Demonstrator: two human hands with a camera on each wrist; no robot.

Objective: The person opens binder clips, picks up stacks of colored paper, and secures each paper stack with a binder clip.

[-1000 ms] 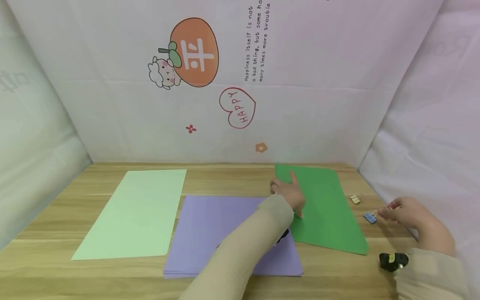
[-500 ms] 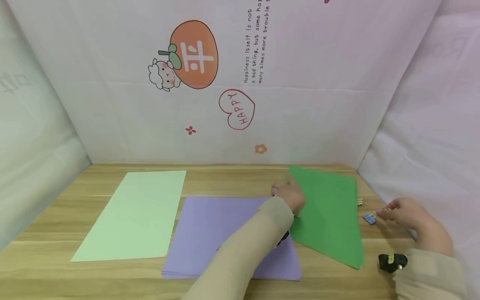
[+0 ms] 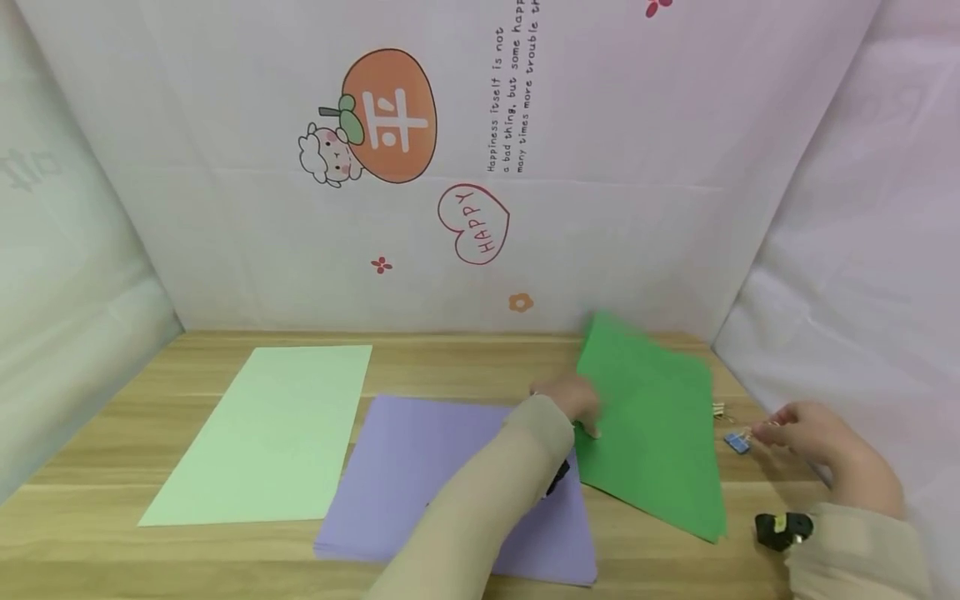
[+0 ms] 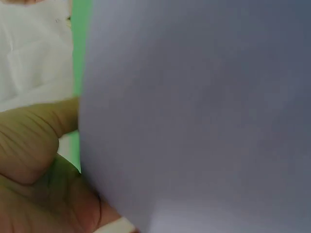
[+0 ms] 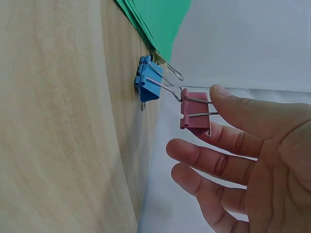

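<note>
Apparently your left hand (image 3: 570, 398) pinches green sheets (image 3: 651, 421) by the edge nearest purple sheets (image 3: 427, 450), likely to keep them together, while your right hand (image 5: 272, 158) pinches red clip (image 5: 197, 110) by its handle, just beside blue clip (image 5: 149, 83).

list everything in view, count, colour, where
table: one, brown, lower frame
pale green sheet: one visible, pale green, left
purple sheets: several, purple, centre
green sheets: several, green, right
blue binder clip: one, blue, beside green sheets
gold binder clip: one, gold, beyond blue clip
red binder clip: one, red, held
cloth walls: three, white, back and sides
wrist devices: two, black, wrists
sleeves: two, beige, forearms
left hand: one, bare, at green sheets
right hand: one, bare, pinching red clip
</note>
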